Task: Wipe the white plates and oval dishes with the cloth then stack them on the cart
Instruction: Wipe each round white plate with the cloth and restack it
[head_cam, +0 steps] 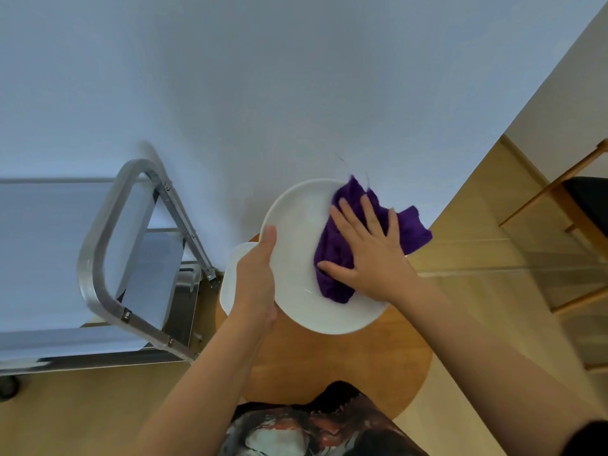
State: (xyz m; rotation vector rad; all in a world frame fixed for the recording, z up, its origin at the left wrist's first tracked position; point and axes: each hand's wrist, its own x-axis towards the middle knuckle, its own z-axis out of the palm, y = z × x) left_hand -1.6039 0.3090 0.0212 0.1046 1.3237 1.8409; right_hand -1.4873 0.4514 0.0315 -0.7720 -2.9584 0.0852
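We are mid-wipe: our left hand (255, 284) grips the white plate (296, 258) by its rim above the round wooden bench (345, 363) while our right hand (368, 255), fingers (340, 218) spread flat, presses the purple cloth (335, 258) on it; next, stacking on the cart (108, 258).

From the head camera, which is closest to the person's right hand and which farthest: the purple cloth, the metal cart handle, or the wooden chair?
1. Purple cloth, directly under the right hand, on the round white plate.
2. Wooden chair, off to the right.
3. Metal cart handle, far left, beyond the plate.
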